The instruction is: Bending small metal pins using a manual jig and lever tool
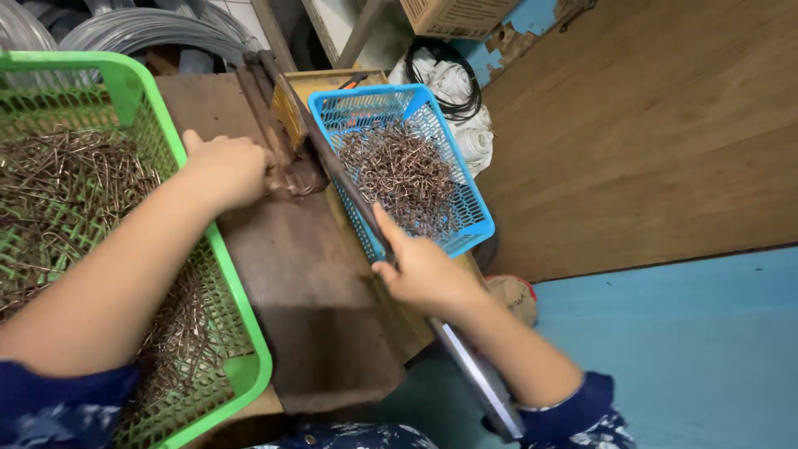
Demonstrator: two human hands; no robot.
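Nearest to me, both forearms in dark blue patterned sleeves [50,407] came up from the bottom edge. My right hand [420,268] was closed around a long metal lever [478,374], its flat pale end running down past my wrist and its dark upper length slanting up and left toward the back of the block. The index finger lay stretched along the lever rather than curled.

My left hand [226,169] sat further up, fingers curled down against the dark metal fitting [291,170] on top of a worn brown wooden block [312,291]; I could not tell whether it was pinching a piece there or only pressing, since the fingertips were hidden.

Under my left forearm a green plastic basket [249,333] held a tangle of bent copper-coloured wire pieces [75,183]. The block lay just beside its right rim, on the table [262,405].

Beyond the right hand, touching the lever's far side, stood a blue plastic basket [474,224] with a heap of small bent wire hooks [399,170] piled in its middle.

Further back lay coils of grey wire [141,29], a black cable on white bundles [457,91], and a cardboard box [453,15]. To the right ran a brown wooden panel [648,133] above the blue floor [690,357]
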